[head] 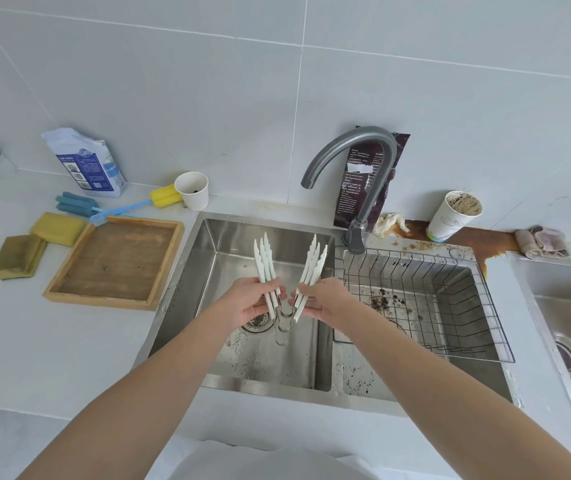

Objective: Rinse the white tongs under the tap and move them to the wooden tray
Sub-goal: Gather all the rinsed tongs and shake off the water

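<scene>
The white tongs [312, 265] hang over the steel sink [208, 244], spread in a V with their toothed tips pointing away from me and the metal hinge toward me. My left hand [249, 303] grips the left arm of the tongs. My right hand [325, 299] grips the right arm. The grey tap [357, 147] arches above the basin beyond the tongs, and no water runs from it. The wooden tray [69, 292] lies on the counter left of the sink, with nothing in it.
A wire rack [478, 271] fills the right basin. Sponges [17, 254], a blue-handled brush [121, 209], a paper cup [192, 190] and a blue-white bag [86, 164] sit behind the tray. A dirty cup [454, 216], cloth [540, 242] and brown spill lie right of the tap.
</scene>
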A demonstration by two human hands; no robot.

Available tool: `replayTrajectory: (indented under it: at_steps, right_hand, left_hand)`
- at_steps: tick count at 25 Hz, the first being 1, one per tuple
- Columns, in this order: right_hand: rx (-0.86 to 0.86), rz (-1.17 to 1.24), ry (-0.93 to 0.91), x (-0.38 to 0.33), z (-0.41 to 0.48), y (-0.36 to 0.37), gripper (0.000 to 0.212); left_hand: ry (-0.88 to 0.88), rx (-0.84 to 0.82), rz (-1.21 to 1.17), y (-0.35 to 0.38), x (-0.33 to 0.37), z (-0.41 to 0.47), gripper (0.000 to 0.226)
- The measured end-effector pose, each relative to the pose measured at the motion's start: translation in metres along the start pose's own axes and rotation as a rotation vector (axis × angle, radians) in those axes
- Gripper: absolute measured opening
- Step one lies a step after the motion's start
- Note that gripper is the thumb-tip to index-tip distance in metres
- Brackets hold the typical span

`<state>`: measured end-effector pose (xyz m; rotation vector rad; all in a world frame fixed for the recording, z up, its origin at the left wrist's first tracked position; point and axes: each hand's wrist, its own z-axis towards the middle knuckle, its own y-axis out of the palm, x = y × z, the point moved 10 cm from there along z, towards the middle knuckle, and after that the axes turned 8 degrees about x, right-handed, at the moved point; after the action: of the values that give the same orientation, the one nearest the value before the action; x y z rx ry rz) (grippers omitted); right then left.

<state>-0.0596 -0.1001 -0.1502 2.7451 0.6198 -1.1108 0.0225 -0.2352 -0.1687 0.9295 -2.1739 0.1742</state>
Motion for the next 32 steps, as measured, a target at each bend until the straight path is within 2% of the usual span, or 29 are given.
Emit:
replayTrajectory:
  at_steps: [3, 7, 11, 15, 19, 24, 28, 32]
  right_hand:
    - [0.017, -0.032, -0.079, -0.007, -0.001, -0.002, 0.022]
    - [-0.005, 0.000, -0.019, -0.007, 0.000, -0.001, 0.022]
    - [-0.001, -0.054, -0.118, -0.014, -0.002, 0.003, 0.019]
    - [-0.009, -0.006, -0.014, -0.007, -0.003, 0.008, 0.020]
    - [-0.010, -0.053, -0.114, -0.013, -0.005, 0.016, 0.022]
    - [-0.008, -0.051, -0.044, -0.012, -0.003, 0.025, 0.021]
    - [0.018, -0.088, -0.193, -0.020, -0.004, 0.033, 0.012]
    - [-0.007, -0.085, -0.015, -0.004, -0.002, 0.045, 0.023]
  left_hand:
    - [0.070, -0.010, -0.012, 0.004, 0.006, 0.001, 0.017]
    - [-0.015, -0.007, -0.010, 0.002, 0.003, 0.003, 0.018]
    - [0.058, -0.002, -0.017, -0.001, 0.009, 0.001, 0.018]
    - [-0.021, -0.002, -0.018, -0.008, 0.006, 0.000, 0.021]
    - [0.084, 0.019, -0.037, -0.013, 0.015, -0.001, 0.016]
    - [0.023, 0.030, -0.076, -0.023, 0.011, 0.000, 0.018]
    - [0.104, 0.044, -0.113, -0.033, 0.018, 0.000, 0.015]
    - [-0.014, 0.043, -0.062, -0.047, 0.007, 0.002, 0.017]
